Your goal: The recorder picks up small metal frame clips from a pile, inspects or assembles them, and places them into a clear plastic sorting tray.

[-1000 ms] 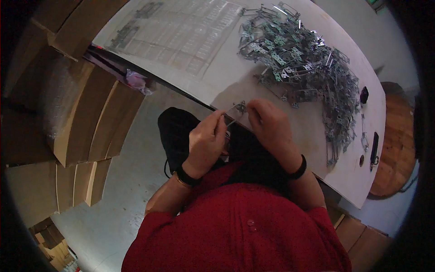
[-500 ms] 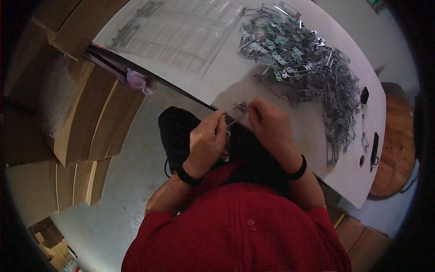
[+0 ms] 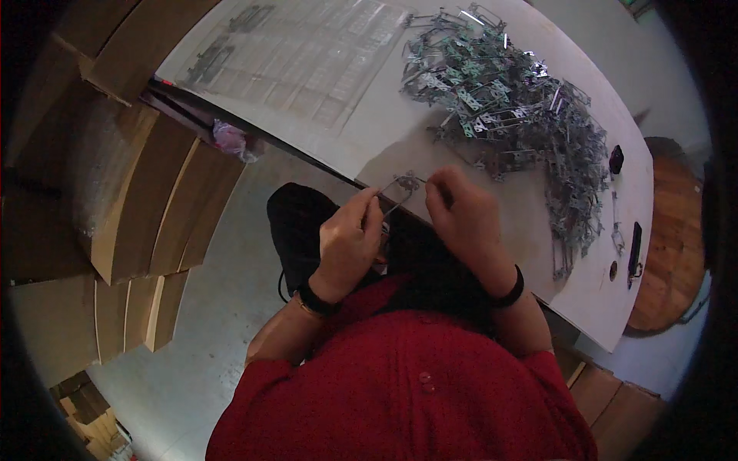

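My left hand (image 3: 347, 238) pinches the two wire legs of a small metal wire bracket (image 3: 407, 183), whose plate end points away from my fingers. My right hand (image 3: 467, 213) is closed beside that plate end, thumb and forefinger pressed together. A thin dark line shows between its fingertips and the bracket; what it is, I cannot tell. Both hands are at the near edge of the pale table (image 3: 384, 115). Beyond my right hand lies a large tangled pile of similar metal brackets (image 3: 500, 100).
A clear plastic sheet or tray with rows (image 3: 307, 65) lies at the table's far left, metal pieces at its left end. Small black objects (image 3: 616, 159) lie at the right edge, near a round wooden stool (image 3: 670, 238). Cardboard boxes (image 3: 138, 200) are stacked left.
The bracket has turned slightly, showing more of its plate end. My right hand has shifted a little to the right, away from it; my left hand has barely moved.
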